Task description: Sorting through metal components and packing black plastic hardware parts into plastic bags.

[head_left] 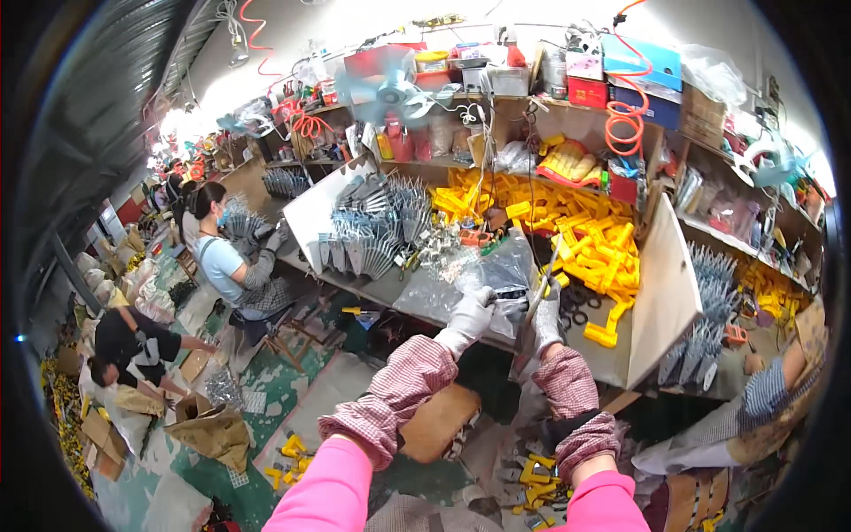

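Note:
My right hand [547, 317], in a whitish work glove, is closed round a long, flat grey metal part [537, 300] held upright at the bench's front edge. To its left my left hand [470, 316], gloved too, has its fingers drawn together beside a clear plastic bag [509, 270] with dark things in it. What those fingers hold, if anything, is too small to make out. Small metal pieces [443, 259] lie scattered on the bench just beyond my left hand. Dark rings [581, 306] lie to the right of my right hand.
Yellow plastic handles [585, 235] are heaped at the back right, grey metal parts [377, 222] at the left. Upright boards [667, 297] flank the bench. A co-worker [232, 257] sits to the left; another person [142, 346] bends over the floor. A striped sleeve [771, 395] shows at right.

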### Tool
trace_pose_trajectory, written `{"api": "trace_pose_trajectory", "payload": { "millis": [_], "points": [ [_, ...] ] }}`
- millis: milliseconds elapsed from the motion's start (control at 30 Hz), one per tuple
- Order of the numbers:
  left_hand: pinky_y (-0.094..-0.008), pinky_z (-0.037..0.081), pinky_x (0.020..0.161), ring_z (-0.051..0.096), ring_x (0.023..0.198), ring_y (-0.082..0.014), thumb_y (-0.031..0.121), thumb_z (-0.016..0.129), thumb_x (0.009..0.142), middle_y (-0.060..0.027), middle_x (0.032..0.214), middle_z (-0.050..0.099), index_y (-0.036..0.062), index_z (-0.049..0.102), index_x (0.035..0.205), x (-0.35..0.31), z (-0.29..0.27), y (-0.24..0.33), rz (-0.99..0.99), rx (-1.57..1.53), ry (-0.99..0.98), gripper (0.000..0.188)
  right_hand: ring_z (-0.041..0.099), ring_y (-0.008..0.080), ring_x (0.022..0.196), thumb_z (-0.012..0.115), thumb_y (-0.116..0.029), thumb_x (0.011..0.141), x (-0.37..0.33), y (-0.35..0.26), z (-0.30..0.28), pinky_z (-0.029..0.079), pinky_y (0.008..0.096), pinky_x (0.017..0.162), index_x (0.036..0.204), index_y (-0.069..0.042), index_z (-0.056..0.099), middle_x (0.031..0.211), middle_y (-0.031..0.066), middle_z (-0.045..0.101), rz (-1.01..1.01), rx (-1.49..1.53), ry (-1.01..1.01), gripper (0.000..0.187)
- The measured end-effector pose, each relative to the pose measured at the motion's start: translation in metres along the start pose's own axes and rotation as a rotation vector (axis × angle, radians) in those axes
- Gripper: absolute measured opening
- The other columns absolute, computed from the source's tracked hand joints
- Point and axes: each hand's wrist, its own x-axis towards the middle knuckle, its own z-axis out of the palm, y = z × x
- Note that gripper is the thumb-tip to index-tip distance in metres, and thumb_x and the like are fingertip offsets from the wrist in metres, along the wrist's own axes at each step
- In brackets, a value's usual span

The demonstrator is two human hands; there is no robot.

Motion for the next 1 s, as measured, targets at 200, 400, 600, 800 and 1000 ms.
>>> {"api": "trace_pose_trajectory", "payload": {
  "millis": [200,400,600,800,1000],
  "points": [
    [-0.0421,0.049,0.081,0.061,0.094,-0.0353,0.013,0.054,0.087,-0.0161,0.097,0.064,0.0115,0.064,0.101,0.059,0.041,-0.134,-0.132,0.066,0.321,0.017,0.048,0.0120,0.064,0.056,0.007,0.080,0.111,0.094,-0.047,0.041,0.0248,0.050,0.121,-0.011,0.045,0.087,0.0006,0.049,-0.069,-0.290,0.169,0.046],
    [-0.0434,0.047,0.084,0.056,0.104,-0.0342,0.033,0.067,0.079,-0.0135,0.112,0.058,0.0177,0.056,0.123,0.092,0.068,-0.269,-0.024,0.447,-0.023,0.048,0.051,0.0125,0.054,0.060,-0.009,0.087,0.131,0.120,-0.048,0.043,0.0247,0.045,0.120,-0.020,0.045,0.077,0.0005,0.052,0.008,-0.459,0.182,0.038],
    [-0.0437,0.050,0.080,0.059,0.093,-0.0327,0.014,0.061,0.080,-0.0156,0.104,0.057,0.0118,0.057,0.118,0.109,0.094,-0.299,0.007,0.325,-0.421,0.038,0.057,0.0129,0.061,0.057,-0.006,0.088,0.100,0.082,-0.014,0.048,0.0256,0.051,0.122,-0.016,0.042,0.078,0.0033,0.053,0.247,-0.419,0.221,0.038],
    [-0.0449,0.050,0.076,0.060,0.090,-0.0348,0.012,0.063,0.076,-0.0183,0.101,0.057,0.0060,0.058,0.107,0.251,0.006,-0.315,0.037,0.255,0.153,0.032,0.054,0.0140,0.063,0.059,-0.003,0.085,0.098,0.086,0.022,0.048,0.0253,0.055,0.121,-0.016,0.040,0.077,0.0035,0.050,0.176,-0.045,0.201,0.042],
    [-0.0425,0.044,0.098,0.053,0.115,-0.0378,0.008,0.055,0.075,-0.0182,0.131,0.053,0.0099,0.054,0.129,0.273,-0.006,-0.273,0.250,0.145,-0.021,0.054,0.060,0.0149,0.063,0.063,-0.008,0.088,0.108,0.126,0.007,0.052,0.0272,0.054,0.123,-0.011,0.041,0.088,0.0082,0.058,0.358,-0.211,0.198,0.041]
  ]
}}
